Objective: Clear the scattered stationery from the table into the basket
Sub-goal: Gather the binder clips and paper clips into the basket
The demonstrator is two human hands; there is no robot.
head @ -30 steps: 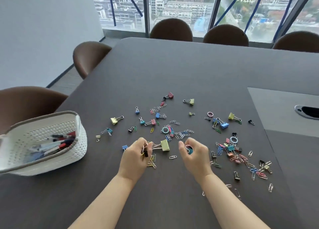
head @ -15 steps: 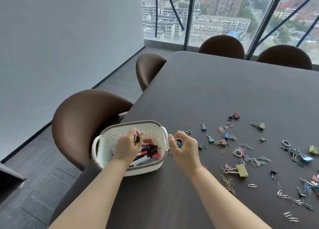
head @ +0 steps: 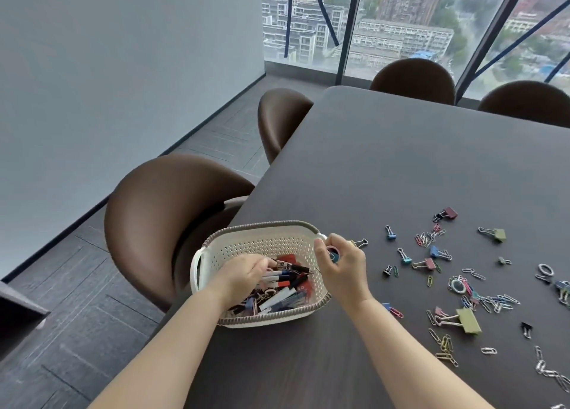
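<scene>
The white perforated basket (head: pixel 265 225) stands at the table's left edge, holding pens, markers and clips. My left hand (head: pixel 243 274) is down inside it, fingers spread, with small dark clips (head: pixel 285 265) lying just past the fingertips. At the basket's right rim, my right hand (head: pixel 342 269) is closed around a small blue and pink ring (head: pixel 333 256). Right of the basket, stationery lies scattered on the dark table (head: pixel 385 161): a big green binder clip (head: pixel 468 320), a maroon one (head: pixel 448 213), small blue ones (head: pixel 391 232) and several coloured paper clips (head: pixel 493 300).
A brown chair (head: pixel 160 223) sits right behind the basket beyond the table's left edge, and another (head: pixel 282 118) further along. Two more chairs (head: pixel 413 77) line the far end in front of the window. More paper clips (head: pixel 552 373) trail off at the right frame edge.
Both hands have carried their pickings left from the clip pile to the basket. My left hand has dropped lower into it and its fingers have spread; my right hand has reached the rim.
</scene>
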